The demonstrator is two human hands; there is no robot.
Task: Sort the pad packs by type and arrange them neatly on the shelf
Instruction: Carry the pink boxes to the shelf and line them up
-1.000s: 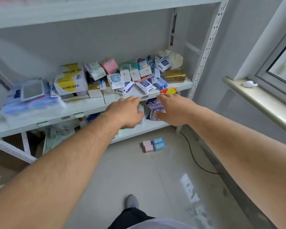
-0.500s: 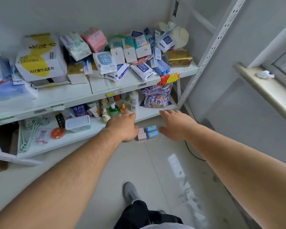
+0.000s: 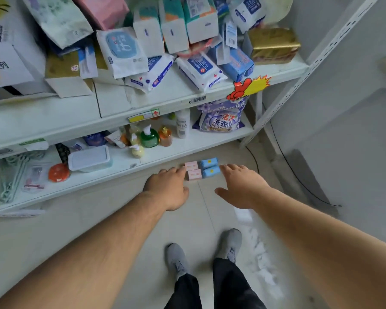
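Beside the packs, shelf.

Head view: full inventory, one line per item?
pink packs: 2, pink, floor, ahead of left hand
blue packs: 2, blue, floor, right of the pink ones
wipes packs: several, white and blue, upper shelf
gold pack: 1, gold, upper shelf, right end
detergent bag: 1, purple, lower shelf
green bottle: 1, green, lower shelf
lidded tub: 1, pale blue, lower shelf
shoes: 2, grey, floor
left hand: open, beside the pink packs
right hand: open, beside the blue packs
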